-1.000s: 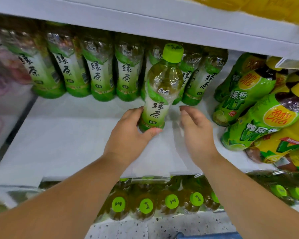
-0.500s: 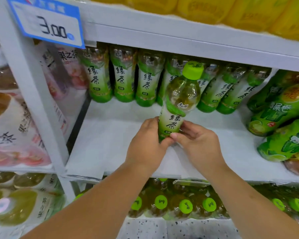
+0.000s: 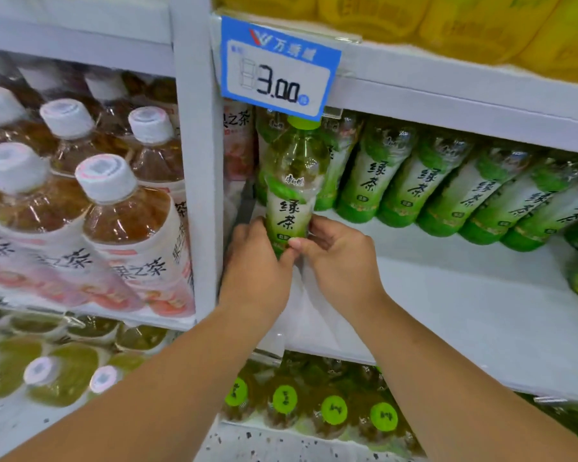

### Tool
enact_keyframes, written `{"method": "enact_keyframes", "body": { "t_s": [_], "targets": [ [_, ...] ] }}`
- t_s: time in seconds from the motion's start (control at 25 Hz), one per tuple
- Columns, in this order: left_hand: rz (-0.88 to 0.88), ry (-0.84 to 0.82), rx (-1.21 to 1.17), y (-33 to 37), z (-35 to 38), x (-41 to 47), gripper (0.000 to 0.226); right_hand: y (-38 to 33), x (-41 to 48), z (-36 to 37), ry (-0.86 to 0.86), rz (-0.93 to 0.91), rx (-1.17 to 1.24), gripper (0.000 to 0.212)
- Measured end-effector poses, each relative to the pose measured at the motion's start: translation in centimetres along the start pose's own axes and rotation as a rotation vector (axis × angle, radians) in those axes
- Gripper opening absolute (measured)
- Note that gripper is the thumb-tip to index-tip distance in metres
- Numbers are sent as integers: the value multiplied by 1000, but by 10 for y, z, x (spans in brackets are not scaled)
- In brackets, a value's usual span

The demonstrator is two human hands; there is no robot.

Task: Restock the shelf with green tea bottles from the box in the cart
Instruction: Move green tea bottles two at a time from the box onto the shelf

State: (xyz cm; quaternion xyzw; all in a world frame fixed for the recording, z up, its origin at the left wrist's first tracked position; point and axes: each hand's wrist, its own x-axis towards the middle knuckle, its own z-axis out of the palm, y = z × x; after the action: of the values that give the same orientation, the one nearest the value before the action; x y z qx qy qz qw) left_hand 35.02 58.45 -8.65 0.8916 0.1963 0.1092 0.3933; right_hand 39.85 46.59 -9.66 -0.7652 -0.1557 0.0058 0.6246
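A green tea bottle [image 3: 292, 191] with a green cap stands upright at the far left end of the white shelf [image 3: 464, 315], close to the white upright post [image 3: 197, 161]. My left hand [image 3: 257, 271] grips its base from the left. From the right, my right hand [image 3: 341, 261] holds the same bottle's lower part with curled fingers. A row of several more green tea bottles [image 3: 414, 181] lines the back of the shelf to the right. The box and cart are out of view.
A blue price tag [image 3: 277, 68] reading 3.00 hangs just above the held bottle's cap. Pink-labelled tea bottles [image 3: 121, 228] fill the bay to the left. Green-capped bottles [image 3: 334, 408] sit on the shelf below, yellow packs [image 3: 447, 21] above. Bare shelf lies in front of the back row.
Both hands have carried the bottle leftward along the shelf to its left end. The right hand, apart from the bottle a second ago, now holds it. The view has swung left.
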Motion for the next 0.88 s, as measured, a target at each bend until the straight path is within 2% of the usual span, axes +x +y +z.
{"method": "enact_keyframes", "body": {
  "t_s": [0.2,0.56,0.88],
  "targets": [
    [-137,83,111,7,9,8,47,-3,20,16,-19,-37,-74,32],
    [-143,55,-67,7,2,19,52,-4,30,20,1,77,-121,39],
    [-150,34,-182,8,-3,24,52,-6,30,22,25,102,-182,43]
  ]
}}
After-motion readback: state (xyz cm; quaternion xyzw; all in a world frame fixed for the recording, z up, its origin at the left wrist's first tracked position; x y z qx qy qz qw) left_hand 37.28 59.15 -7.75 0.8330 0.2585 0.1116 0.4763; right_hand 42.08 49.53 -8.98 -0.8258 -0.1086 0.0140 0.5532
